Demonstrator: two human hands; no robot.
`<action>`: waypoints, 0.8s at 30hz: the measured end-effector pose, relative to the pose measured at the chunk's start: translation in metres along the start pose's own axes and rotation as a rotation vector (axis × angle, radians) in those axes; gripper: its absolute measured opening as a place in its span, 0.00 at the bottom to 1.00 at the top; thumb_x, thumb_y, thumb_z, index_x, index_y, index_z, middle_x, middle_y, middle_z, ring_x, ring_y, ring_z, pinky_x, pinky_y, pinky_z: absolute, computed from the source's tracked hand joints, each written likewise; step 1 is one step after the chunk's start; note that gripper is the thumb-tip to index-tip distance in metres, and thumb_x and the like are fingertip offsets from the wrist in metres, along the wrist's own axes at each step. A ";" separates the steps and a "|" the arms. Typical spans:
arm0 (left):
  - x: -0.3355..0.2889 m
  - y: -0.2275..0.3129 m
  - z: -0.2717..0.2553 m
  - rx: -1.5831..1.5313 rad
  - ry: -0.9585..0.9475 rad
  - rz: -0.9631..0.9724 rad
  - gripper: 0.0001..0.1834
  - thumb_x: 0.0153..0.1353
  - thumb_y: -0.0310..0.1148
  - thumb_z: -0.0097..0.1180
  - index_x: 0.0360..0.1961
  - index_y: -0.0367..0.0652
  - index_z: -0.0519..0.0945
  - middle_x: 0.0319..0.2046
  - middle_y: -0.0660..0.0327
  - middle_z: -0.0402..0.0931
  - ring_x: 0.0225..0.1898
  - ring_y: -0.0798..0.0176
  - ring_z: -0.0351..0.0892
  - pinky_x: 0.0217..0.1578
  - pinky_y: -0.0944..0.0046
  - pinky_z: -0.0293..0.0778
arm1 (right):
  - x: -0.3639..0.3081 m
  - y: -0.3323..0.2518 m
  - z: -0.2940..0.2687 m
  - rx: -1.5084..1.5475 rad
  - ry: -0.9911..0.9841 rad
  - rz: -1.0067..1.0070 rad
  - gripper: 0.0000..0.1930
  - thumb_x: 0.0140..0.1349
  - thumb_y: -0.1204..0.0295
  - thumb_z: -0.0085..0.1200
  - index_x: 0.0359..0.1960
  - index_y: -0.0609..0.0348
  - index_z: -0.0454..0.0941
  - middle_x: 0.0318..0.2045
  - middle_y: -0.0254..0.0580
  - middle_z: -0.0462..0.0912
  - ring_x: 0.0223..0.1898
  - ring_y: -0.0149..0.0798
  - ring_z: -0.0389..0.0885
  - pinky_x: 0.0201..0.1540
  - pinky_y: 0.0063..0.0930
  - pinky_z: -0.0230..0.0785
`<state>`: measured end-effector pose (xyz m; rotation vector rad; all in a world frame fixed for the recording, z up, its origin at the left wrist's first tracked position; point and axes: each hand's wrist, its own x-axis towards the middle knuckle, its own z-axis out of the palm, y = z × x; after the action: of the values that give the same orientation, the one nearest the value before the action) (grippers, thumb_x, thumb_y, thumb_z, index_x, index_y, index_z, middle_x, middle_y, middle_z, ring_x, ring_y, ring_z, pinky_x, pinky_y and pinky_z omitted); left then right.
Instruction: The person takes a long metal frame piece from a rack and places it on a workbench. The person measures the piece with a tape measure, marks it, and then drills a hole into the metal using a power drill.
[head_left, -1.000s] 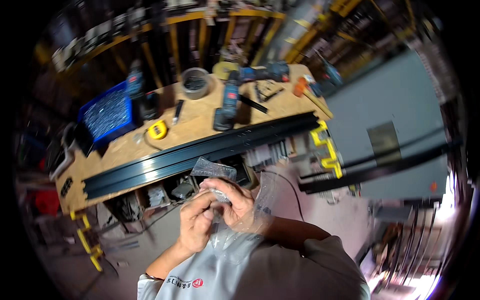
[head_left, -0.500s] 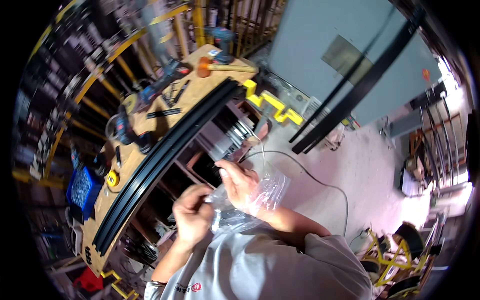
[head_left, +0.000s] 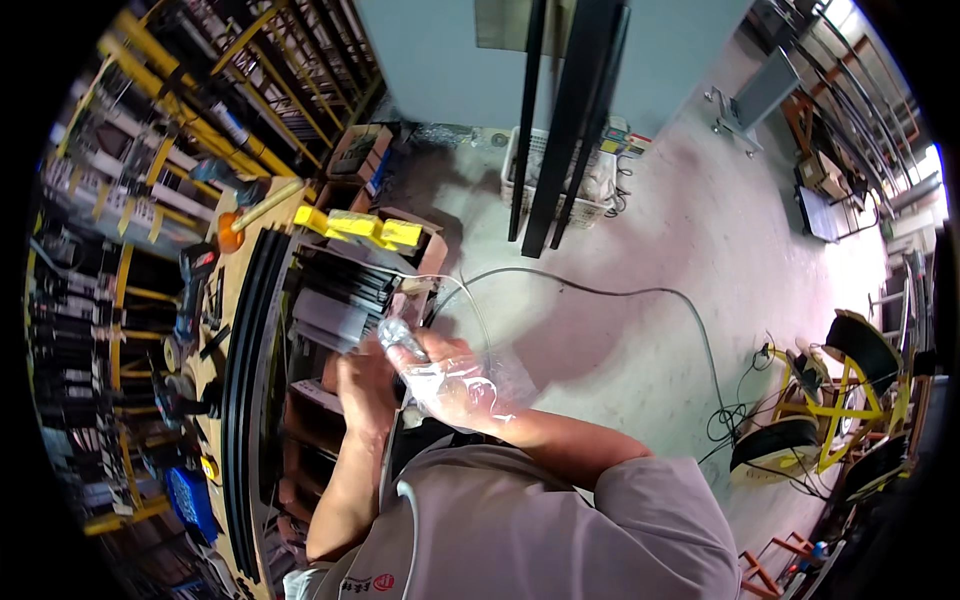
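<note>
My right hand (head_left: 455, 385) is closed on a crumpled clear plastic bag (head_left: 440, 387), which spreads over its back and wrist. A shiny silvery bit (head_left: 398, 338) sticks out past its fingers; whether this is bunched film or a separate piece cannot be made out. Close beside it on the left is my left hand (head_left: 362, 392), its fingers smeared by motion. Both hands are in front of my chest, right of the workbench (head_left: 233, 283). Long black ribbed profiles (head_left: 250, 390) lie along the bench's near edge.
On the bench are an orange-headed mallet (head_left: 231, 232), power drills, and a blue tray (head_left: 190, 505) of small parts. A yellow stepped bracket (head_left: 360, 228) juts from its far end. Black bars (head_left: 560, 150) stand before a white basket (head_left: 590, 210). A cable (head_left: 610, 292) crosses the floor toward reels (head_left: 775, 450).
My view and body have swung to the right, so the bench sits farther left. The plastic bag, earlier stretched between both hands, now bunches at my right hand.
</note>
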<state>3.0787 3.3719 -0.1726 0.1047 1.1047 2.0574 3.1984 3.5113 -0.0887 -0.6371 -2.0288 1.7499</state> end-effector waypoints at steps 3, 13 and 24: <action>-0.012 -0.007 0.094 -0.149 -0.231 -0.400 0.40 0.72 0.60 0.38 0.73 0.41 0.63 0.70 0.52 0.66 0.69 0.52 0.66 0.69 0.50 0.62 | 0.018 0.020 -0.036 -0.451 0.503 -0.513 0.10 0.55 0.68 0.65 0.35 0.57 0.78 0.41 0.48 0.77 0.43 0.55 0.76 0.44 0.48 0.69; 0.125 -0.063 0.193 0.516 0.158 -0.409 0.24 0.72 0.50 0.49 0.44 0.37 0.82 0.34 0.59 0.82 0.32 0.62 0.80 0.35 0.58 0.76 | 0.040 0.047 -0.142 -0.549 0.311 -0.415 0.22 0.54 0.75 0.60 0.53 0.61 0.77 0.64 0.70 0.65 0.66 0.75 0.63 0.69 0.62 0.58; 0.231 -0.126 0.286 0.097 -0.725 -0.621 0.14 0.74 0.35 0.48 0.51 0.38 0.78 0.43 0.58 0.81 0.43 0.62 0.80 0.45 0.58 0.78 | 0.078 0.049 -0.212 -0.563 0.892 -0.183 0.16 0.61 0.82 0.57 0.51 0.69 0.74 0.45 0.54 0.80 0.45 0.47 0.83 0.46 0.43 0.76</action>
<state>3.1111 3.7585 -0.1512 0.4557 0.6572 1.2442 3.2579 3.7343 -0.1065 -1.1015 -1.7839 0.5623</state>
